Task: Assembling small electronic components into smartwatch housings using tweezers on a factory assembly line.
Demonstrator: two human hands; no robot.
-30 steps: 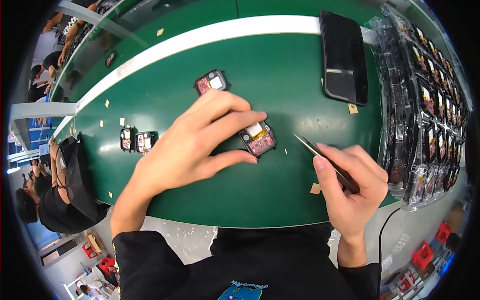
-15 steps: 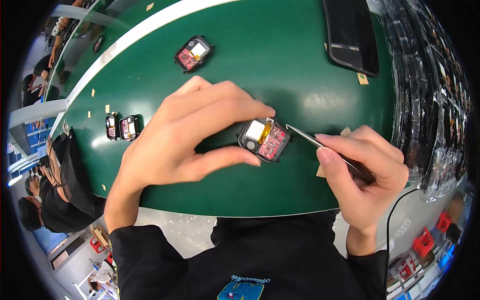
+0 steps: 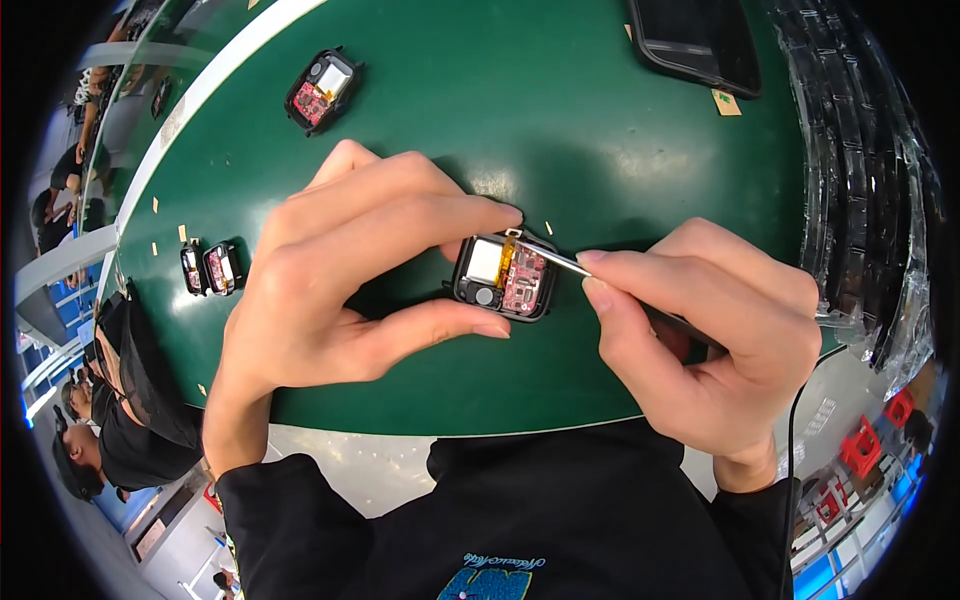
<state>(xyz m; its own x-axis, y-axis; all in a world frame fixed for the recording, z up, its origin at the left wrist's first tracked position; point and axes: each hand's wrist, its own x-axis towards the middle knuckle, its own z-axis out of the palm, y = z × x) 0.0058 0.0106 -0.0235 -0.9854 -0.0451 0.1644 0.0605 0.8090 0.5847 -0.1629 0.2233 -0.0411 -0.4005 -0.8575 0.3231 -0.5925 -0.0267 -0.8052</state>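
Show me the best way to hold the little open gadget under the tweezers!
Pinch the gadget by the near and far edges of its black rim, probably coming from the left: it lies open side up, red circuit board exposed, and the tweezers reach in from the right.

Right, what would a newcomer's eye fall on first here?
First, the open black rounded-square device in the left hand, near the centre, with its red circuit board exposed. Next, the silver metal tweezers in the right hand, their tip near the device's upper edge. Then the see-through plastic trays stacked at far right.
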